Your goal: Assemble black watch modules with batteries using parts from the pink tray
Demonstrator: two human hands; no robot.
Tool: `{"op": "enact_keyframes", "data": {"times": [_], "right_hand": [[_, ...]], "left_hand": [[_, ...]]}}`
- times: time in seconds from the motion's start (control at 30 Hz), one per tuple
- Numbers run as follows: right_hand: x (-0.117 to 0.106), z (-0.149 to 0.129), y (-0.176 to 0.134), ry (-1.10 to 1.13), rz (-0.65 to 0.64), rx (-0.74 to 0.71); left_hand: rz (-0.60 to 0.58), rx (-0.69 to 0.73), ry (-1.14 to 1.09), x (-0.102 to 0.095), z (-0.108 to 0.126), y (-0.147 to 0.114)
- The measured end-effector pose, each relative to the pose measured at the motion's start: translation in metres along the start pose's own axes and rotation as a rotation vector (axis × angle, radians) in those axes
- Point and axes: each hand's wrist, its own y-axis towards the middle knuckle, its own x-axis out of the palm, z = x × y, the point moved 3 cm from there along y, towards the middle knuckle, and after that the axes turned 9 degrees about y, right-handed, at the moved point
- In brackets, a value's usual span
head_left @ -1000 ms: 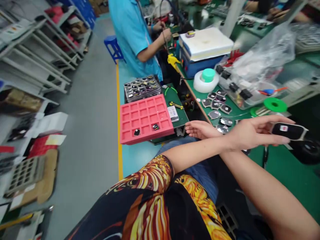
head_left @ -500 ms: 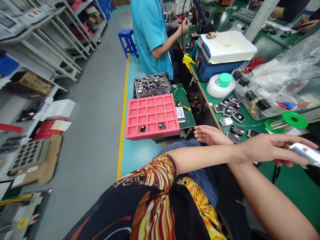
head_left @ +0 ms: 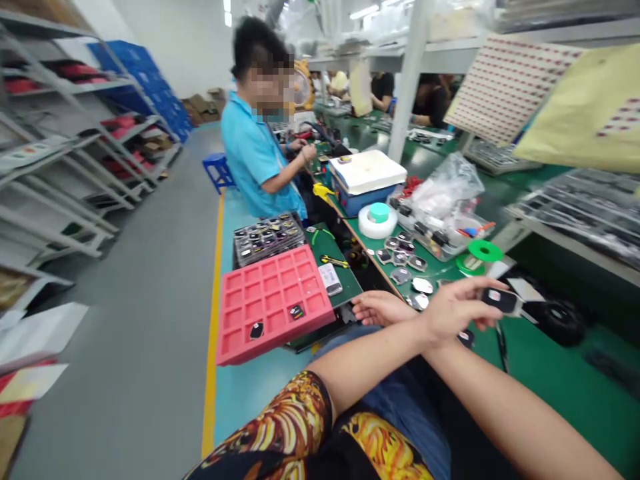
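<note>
My arms are crossed, the left forearm lying over the right. My left hand (head_left: 457,308), at the right over the green bench, pinches a dark smartwatch body (head_left: 501,301) with a small white-and-red label. My right hand (head_left: 386,308) reaches out to the left by the bench edge, fingers extended and loosely together, with nothing seen in it. Several more watch bodies (head_left: 400,257) lie on the bench beyond my hands. Left of my right hand is a pink foam tray (head_left: 243,298) of square pockets, two of them holding small dark watch parts (head_left: 257,331).
A clear tray of watch parts (head_left: 267,237) sits behind the foam tray. Green pliers (head_left: 323,233) and a yellow cutter (head_left: 334,261) lie nearby. A tape roll (head_left: 377,223), blue heating box (head_left: 367,193) and green spool (head_left: 484,251) stand on the bench. A co-worker (head_left: 257,153) works beyond.
The view has tilted up, showing more of the room. My left hand has turned the smartwatch body so its dark labelled face shows. My right hand keeps its pose near the bench edge.
</note>
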Motion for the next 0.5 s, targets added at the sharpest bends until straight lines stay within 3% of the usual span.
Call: {"op": "enact_keyframes", "data": {"times": [0.17, 0.33, 0.5], "right_hand": [[0.013, 0.005, -0.001, 0.043, 0.033, 0.097], [0.005, -0.002, 0.017, 0.054, 0.053, 0.144], [0.014, 0.007, 0.001, -0.007, 0.028, 0.056]], "left_hand": [[0.244, 0.058, 0.007, -0.002, 0.006, -0.017], [0.202, 0.049, -0.009, 0.001, 0.013, -0.013], [0.240, 0.022, -0.067, 0.002, 0.026, -0.023]]}}
